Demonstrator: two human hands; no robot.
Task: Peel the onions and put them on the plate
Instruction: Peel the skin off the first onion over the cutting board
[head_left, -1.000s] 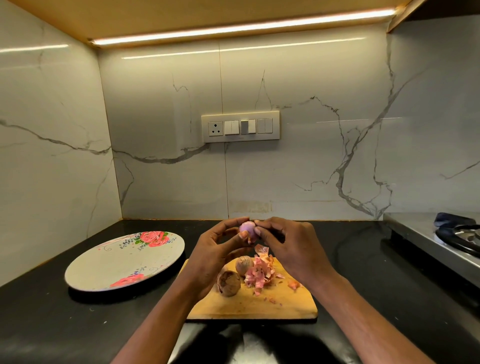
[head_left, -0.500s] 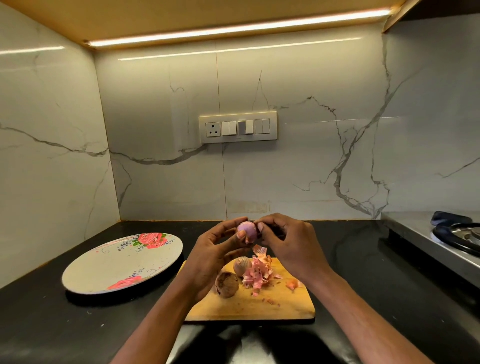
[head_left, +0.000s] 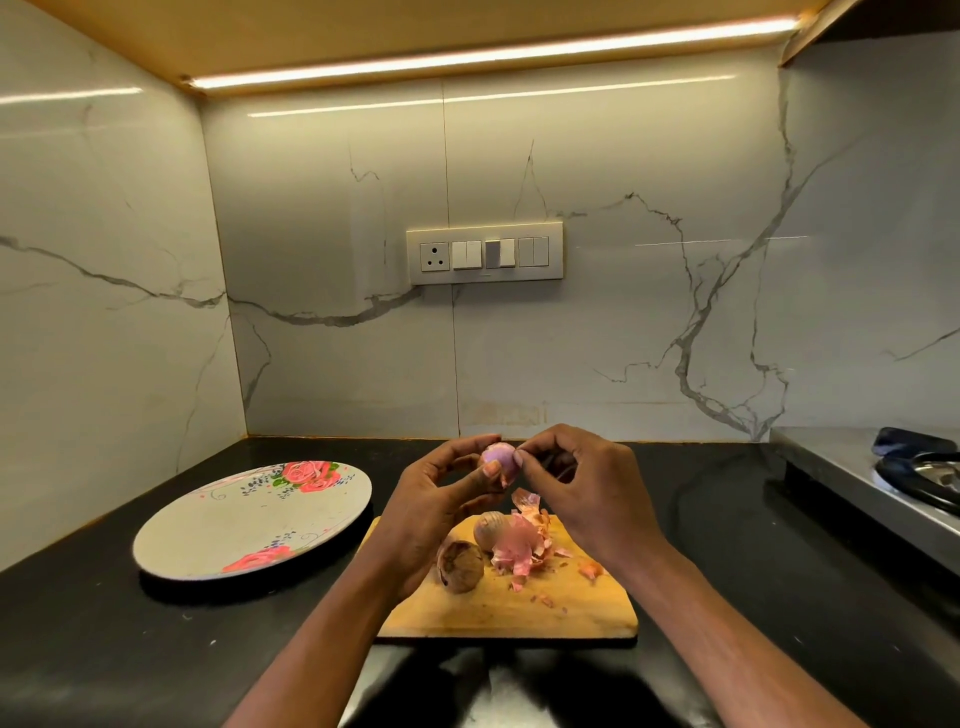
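Note:
A small pinkish onion (head_left: 496, 457) is held up above the wooden cutting board (head_left: 571, 608). My left hand (head_left: 441, 499) grips it between thumb and fingers. My right hand (head_left: 582, 488) pinches at its right side with curled fingertips. On the board lie two unpeeled brown onions, one darker (head_left: 460, 566) and one paler (head_left: 488, 530), beside a pile of pink peels (head_left: 524, 545). The floral plate (head_left: 249, 519) sits on the counter to the left of the board, with nothing on it.
The black countertop (head_left: 104, 649) runs to marble walls at the back and left. A steel stove (head_left: 883, 483) with a dark burner stands at the right edge. A switch panel (head_left: 483, 253) is on the back wall.
Both hands stay at the onion above the board, with only slight finger shifts. The board, peels and plate have not moved.

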